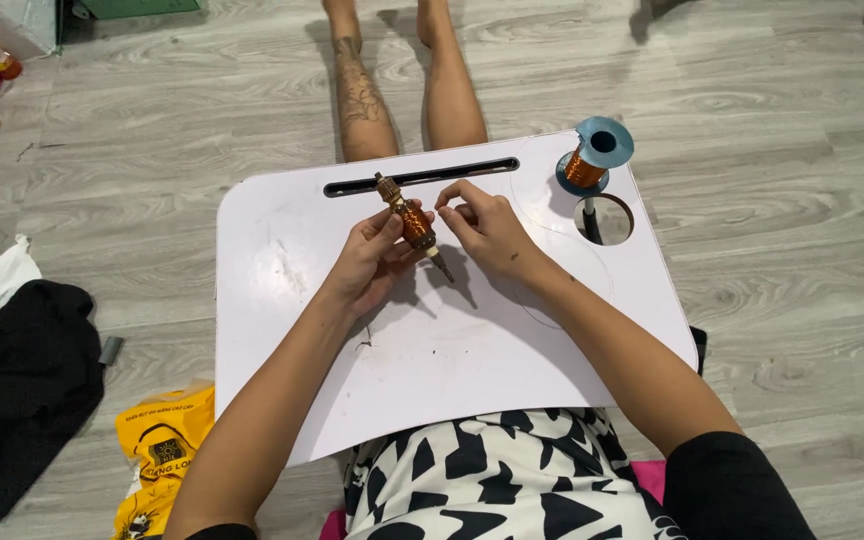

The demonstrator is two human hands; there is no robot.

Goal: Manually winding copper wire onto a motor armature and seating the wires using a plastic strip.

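Observation:
My left hand (pixel 370 262) grips a small motor armature (pixel 413 222) wound with copper wire, its shaft tilted from upper left to lower right above a white lap table (pixel 432 350). My right hand (pixel 482 225) sits just right of the armature, fingertips pinched together close to its windings, apparently on a thin wire that is too fine to make out. A blue spool of copper wire (pixel 590 158) stands at the table's far right corner, apart from both hands.
A long slot (pixel 352 186) runs along the table's far edge, and a round cup hole (pixel 607 218) lies below the spool. My bare legs stretch out over grey wooden flooring. On the floor to the left lie black cloth (pixel 22 390) and a yellow bag (pixel 162 450).

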